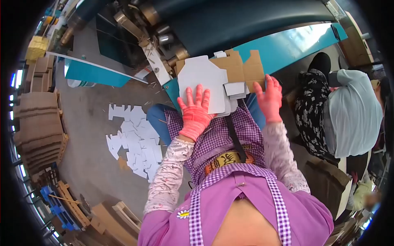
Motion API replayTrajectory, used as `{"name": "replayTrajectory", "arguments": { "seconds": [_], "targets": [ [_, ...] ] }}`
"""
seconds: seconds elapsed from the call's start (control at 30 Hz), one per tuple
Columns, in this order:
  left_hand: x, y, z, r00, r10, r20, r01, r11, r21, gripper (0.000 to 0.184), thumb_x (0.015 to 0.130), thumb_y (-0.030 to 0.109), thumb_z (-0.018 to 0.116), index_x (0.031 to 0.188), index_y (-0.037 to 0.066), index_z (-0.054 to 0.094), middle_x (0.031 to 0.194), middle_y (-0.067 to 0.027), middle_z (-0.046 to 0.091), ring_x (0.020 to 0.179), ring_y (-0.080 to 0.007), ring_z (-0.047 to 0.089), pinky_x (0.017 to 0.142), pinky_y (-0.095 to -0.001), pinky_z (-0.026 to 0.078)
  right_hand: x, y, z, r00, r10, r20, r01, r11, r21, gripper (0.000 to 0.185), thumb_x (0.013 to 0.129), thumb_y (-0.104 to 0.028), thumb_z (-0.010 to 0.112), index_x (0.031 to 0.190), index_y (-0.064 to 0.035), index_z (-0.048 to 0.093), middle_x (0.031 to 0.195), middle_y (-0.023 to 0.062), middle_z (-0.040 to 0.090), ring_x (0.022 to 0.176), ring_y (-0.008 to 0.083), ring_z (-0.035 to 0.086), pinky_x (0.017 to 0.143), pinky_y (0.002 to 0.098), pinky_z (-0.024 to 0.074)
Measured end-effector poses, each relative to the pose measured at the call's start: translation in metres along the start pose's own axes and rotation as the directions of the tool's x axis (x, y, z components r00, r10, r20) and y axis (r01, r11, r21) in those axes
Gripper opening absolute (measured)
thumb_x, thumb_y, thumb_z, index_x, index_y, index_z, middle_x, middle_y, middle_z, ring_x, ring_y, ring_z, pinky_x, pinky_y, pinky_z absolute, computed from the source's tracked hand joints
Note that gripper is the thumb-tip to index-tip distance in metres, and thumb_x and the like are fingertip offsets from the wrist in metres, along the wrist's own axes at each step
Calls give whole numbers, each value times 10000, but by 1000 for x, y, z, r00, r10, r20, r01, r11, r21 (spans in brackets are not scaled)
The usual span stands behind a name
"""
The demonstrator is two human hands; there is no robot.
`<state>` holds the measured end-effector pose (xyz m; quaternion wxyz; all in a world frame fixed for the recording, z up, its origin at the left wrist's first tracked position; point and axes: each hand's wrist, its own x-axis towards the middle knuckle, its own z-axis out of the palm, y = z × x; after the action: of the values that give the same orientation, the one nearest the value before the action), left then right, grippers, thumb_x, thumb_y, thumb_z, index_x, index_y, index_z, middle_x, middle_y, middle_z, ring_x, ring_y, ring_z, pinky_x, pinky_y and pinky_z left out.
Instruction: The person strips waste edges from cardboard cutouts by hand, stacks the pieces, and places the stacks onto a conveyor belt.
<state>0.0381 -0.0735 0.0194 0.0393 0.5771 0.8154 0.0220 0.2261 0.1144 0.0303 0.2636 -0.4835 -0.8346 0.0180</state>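
My left hand (195,115), in a red glove, lies with its fingers spread on a white cardboard sheet (201,74) with cut corners. More white pieces show under the sheet's right side, with folded grey-white flaps (236,89) at its right edge. Behind them a brown cardboard piece (234,67) rests on the teal surface (287,47). To the right my right hand (270,98), also in a red glove, is raised with its fingers apart, close to the lower right corner of the brown cardboard. Nothing shows in its palm.
White cut pieces (137,141) lie scattered on the floor at left. Stacks of brown cardboard (39,131) stand further left. A dark roller machine (246,18) spans the top. At right another person (355,112) sits bent over, near a brown box (326,184).
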Motion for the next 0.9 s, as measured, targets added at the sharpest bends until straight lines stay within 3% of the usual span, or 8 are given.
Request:
{"name": "replayTrajectory", "arguments": {
  "seconds": [0.07, 0.13, 0.17, 0.2, 0.27, 0.47, 0.77, 0.9],
  "targets": [
    [10, -4, -12, 1000, 2, 25, 0, 997, -81, 839, 789, 542, 646, 1478, 156, 365, 1586, -119, 216, 1447, -402, 167, 1066, -711, 122, 6, 7, 16, 955, 221, 197, -283, 875, 393, 443, 869, -182, 699, 1255, -19, 556, 1101, 166, 643, 981, 289, 632, 876, 377, 504],
    [7, -3, -7, 1000, -3, -1, 3, 997, -77, 934, 724, 629, 674, 1470, 150, 379, 1587, -113, 210, 1452, -400, 150, 1054, -724, 122, 11, -17, 2, 958, 186, 218, -287, 607, 741, 416, 847, -179, 719, 1216, -38, 588, 1141, 158, 639, 1046, 313, 621, 922, 404, 494],
    [7, 0, -4, 999, -18, -34, 15, 998, -69, 930, 723, 633, 676, 1464, 149, 391, 1581, -115, 218, 1450, -391, 163, 1064, -708, 127, 10, -35, -8, 992, -17, 128, -64, 799, 599, 441, 799, -177, 767, 1191, -48, 610, 1104, 135, 657, 1049, 308, 627, 903, 398, 503],
    [8, 1, -7, 1000, -24, -16, 22, 996, -92, 935, 717, 633, 682, 1463, 150, 393, 1578, -114, 226, 1449, -387, 167, 1068, -702, 129, 2, -47, -3, 976, -172, 134, 70, 829, 554, 492, 774, -256, 786, 1193, -66, 611, 1236, 168, 603, 1180, 331, 558, 964, 421, 465],
    [8, 0, -16, 999, -32, 17, 34, 991, -132, 944, 704, 633, 694, 1461, 153, 397, 1572, -112, 240, 1448, -379, 175, 1076, -689, 134, -2, -67, 6, 924, -211, 318, 137, 962, 238, 547, 754, -328, 782, 1220, -100, 609, 1412, 217, 460, 1308, 375, 432, 1040, 451, 395],
    [6, 1, -16, 998, -39, -48, 31, 986, -164, 904, 698, 611, 709, 1430, 153, 443, 1559, -91, 279, 1446, -344, 198, 1092, -660, 134, 0, -71, 15, 889, -26, 458, -53, 986, 159, 620, 784, -354, 743, 1336, -148, 550, 1539, 246, 262, 1363, 394, 361, 1068, 448, 372],
    [10, 4, -11, 995, -60, -83, 45, 984, -174, 870, 707, 604, 695, 1409, 142, 469, 1550, -91, 301, 1441, -336, 218, 1091, -664, 125, 2, -72, 16, 879, -43, 475, -34, 988, 152, 622, 799, -330, 727, 1355, -130, 532, 1509, 279, 302, 1359, 403, 368, 1073, 446, 366],
    [9, 6, -12, 993, -56, -100, 37, 982, -186, 872, 730, 636, 653, 1418, 137, 458, 1553, -99, 297, 1437, -348, 229, 1090, -675, 118, -5, -65, 27, 945, -129, 301, 66, 975, 212, 573, 756, -315, 757, 1260, -109, 576, 1409, 285, 411, 1251, 424, 460, 998, 479, 420]
  ]
}}
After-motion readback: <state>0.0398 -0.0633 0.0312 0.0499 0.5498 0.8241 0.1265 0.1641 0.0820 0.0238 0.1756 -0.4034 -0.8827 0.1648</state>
